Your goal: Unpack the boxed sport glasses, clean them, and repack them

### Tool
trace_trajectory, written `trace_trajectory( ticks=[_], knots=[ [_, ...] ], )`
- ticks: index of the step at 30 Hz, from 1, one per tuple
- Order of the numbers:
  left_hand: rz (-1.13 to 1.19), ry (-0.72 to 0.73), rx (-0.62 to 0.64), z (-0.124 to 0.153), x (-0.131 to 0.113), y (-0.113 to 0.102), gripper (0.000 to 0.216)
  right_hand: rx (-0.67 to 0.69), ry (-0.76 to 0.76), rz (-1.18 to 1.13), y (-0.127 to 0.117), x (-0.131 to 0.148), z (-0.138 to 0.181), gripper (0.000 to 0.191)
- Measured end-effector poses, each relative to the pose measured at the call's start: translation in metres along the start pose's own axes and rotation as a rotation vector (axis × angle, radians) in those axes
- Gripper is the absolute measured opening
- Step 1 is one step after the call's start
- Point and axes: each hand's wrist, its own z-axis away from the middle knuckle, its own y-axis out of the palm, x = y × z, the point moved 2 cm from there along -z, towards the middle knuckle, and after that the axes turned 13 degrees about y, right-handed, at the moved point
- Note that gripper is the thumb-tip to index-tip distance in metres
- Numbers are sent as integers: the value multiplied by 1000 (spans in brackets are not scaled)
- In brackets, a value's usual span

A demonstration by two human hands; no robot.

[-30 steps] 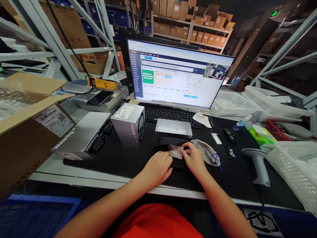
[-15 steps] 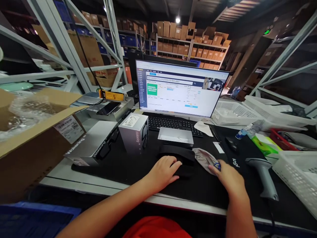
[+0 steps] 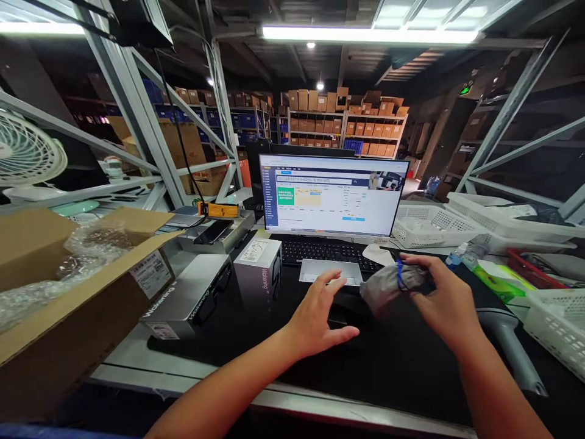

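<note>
My right hand (image 3: 443, 299) grips a grey cloth pouch (image 3: 384, 289) by its neck, where a blue drawstring crosses it. The pouch is held just above the black desk mat (image 3: 393, 372). My left hand (image 3: 320, 311) is open, thumb and fingers apart, over a dark object on the mat that blends into it and is partly hidden by the hand. Behind the left fingers lies a shallow white box tray (image 3: 356, 272). Two silver boxes with glasses printed on them, one upright box (image 3: 258, 274) and one lying box (image 3: 192, 292), sit to the left.
A monitor (image 3: 333, 198) stands behind a black keyboard (image 3: 311, 250). To the right lie a grey barcode scanner (image 3: 512, 347) and white baskets (image 3: 562, 323). An open carton (image 3: 91, 305) with bubble wrap (image 3: 95, 244) is on the left, below a fan (image 3: 27, 149).
My right hand has lifted the pouch from the mat. My left hand has come off the black object and spread its fingers. The view has tilted upward.
</note>
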Motion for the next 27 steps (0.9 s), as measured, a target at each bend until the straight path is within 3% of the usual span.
trace_trajectory(
  ticks=[4,7,9,11,14,20,24,27],
  knots=[
    [110,-137,-150,-6,16,-4,105,207,-89,-312,37,55,-20,28],
    [127,-313,-229,0,26,-5,77,296,-240,-404,71,78,-23,40],
    [105,-402,-313,6,30,-9,52,311,-345,-408,89,86,-21,51],
    [49,-438,-396,12,33,-14,40,297,-411,-427,102,91,-16,54],
    [-62,-423,-412,21,36,-19,40,223,-491,-457,110,93,-10,57],
    [-254,-272,-329,33,37,-17,73,95,-603,-430,108,86,-2,63],
    [-309,-151,-348,34,38,-14,71,140,-728,-322,110,86,-1,70],
    [-287,-101,-407,33,38,-15,74,215,-737,-340,112,89,0,61]
  ],
)
